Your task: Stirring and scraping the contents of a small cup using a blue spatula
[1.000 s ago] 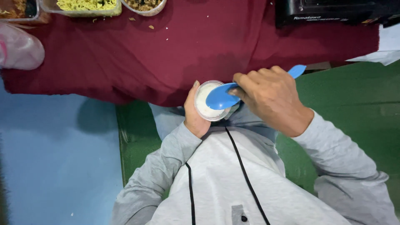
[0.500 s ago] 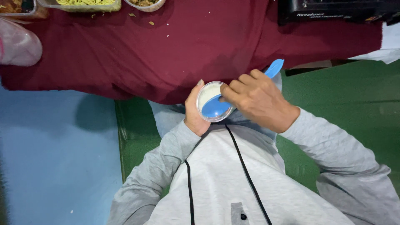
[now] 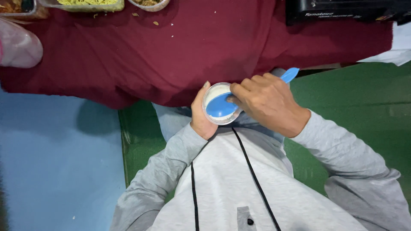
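Observation:
My left hand [image 3: 199, 114] grips a small clear round cup [image 3: 212, 91] filled with white rice, held close to my chest just below the table's edge. My right hand [image 3: 267, 102] is closed around a blue plastic rice spoon [image 3: 220, 106]. The spoon's bowl lies face down on the rice inside the cup, and its handle tip [image 3: 290, 74] sticks out past my knuckles to the upper right. Both arms wear grey sleeves.
A dark red cloth [image 3: 180, 47] covers the table ahead. At its far left edge stand containers of yellow noodles [image 3: 87, 4] and other food [image 3: 147, 3], with a pink-white plastic bag [image 3: 19, 47] beside them. A black appliance [image 3: 342, 10] sits far right. Green floor [image 3: 364, 102] lies below.
The spoon's bowl has moved from the cup's right rim down into the cup onto the rice, and my right hand has shifted left toward the cup.

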